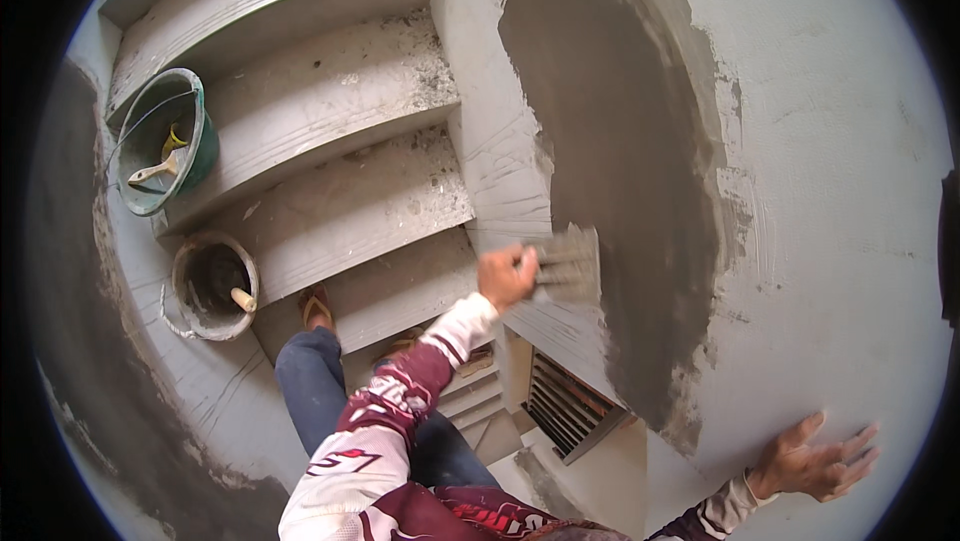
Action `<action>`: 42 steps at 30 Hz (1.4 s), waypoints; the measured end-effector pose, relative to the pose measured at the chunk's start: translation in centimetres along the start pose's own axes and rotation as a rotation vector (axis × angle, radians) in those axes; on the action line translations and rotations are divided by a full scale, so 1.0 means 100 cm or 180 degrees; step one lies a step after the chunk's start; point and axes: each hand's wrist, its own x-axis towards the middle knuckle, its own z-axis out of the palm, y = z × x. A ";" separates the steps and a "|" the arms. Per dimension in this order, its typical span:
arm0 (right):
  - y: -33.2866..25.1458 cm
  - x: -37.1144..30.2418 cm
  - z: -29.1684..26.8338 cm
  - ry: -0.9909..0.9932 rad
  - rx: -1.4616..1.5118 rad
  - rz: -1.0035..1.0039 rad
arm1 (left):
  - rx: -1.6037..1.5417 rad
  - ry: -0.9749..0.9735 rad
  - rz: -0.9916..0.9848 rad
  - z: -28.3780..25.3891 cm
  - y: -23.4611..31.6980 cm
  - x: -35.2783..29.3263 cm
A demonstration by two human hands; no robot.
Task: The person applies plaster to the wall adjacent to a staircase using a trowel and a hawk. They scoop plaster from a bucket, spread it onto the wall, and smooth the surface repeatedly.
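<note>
My left hand (508, 276) is closed round the handle of a plastering trowel (575, 266), its flat rectangular blade somewhat blurred. The blade lies against the wall (840, 141) at the lower left border of a broad dark patch of wet plaster (640, 161). Most of the handle is hidden by my fingers. Farther down to the right, my right hand (815, 461) holds nothing; its fingers are spread against the pale wall beside the plaster's lower end.
Concrete stairs (330, 171) rise on the left, splattered with dried material. A green bucket (205, 151) holding a paintbrush (155, 171) stands there, near a grey bucket (185, 286) with a wooden handle (243, 299) sticking out. My sandalled foot (317, 309) is on a step. A slatted grille (570, 406) sits below.
</note>
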 end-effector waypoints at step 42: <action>-0.023 0.012 -0.020 -0.0615 0.0086 0.0172 | 0.0341 0.0358 0.1142 -0.056 0.087 0.278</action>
